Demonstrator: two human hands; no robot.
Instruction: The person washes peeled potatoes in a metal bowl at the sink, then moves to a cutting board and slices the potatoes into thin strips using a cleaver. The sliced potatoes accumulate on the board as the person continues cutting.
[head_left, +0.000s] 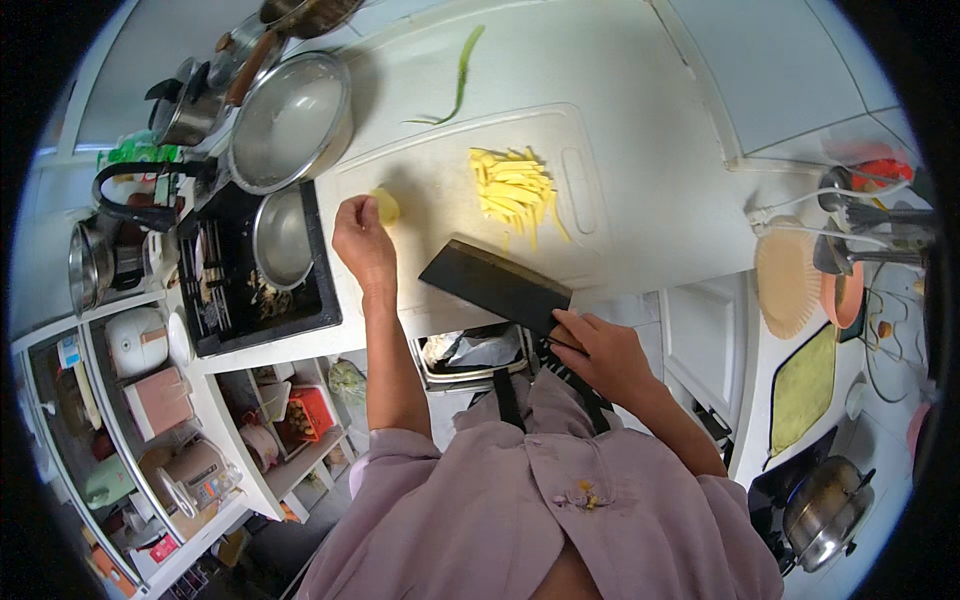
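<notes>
A dark-bladed kitchen cleaver (495, 285) is in my right hand (604, 356), which is closed round its handle near the counter's front edge. The blade lies over the front part of a white plastic cutting board (435, 277). My left hand (365, 236) is at the board's left side, fingers bent against a pale yellow potato piece (386, 207); whether it grips the piece cannot be made out. Right of it, a pile of yellow potato strips (514, 187) lies near the board's handle slot. Behind the board lies a long green pepper (465, 71).
A large steel bowl (291, 124) stands at the back left beside a black sink (322, 300) holding a smaller steel bowl (283, 236). An open bin (472, 356) is below the counter's front edge. At the right are a paper liner (784, 281) and a steel pot (825, 514).
</notes>
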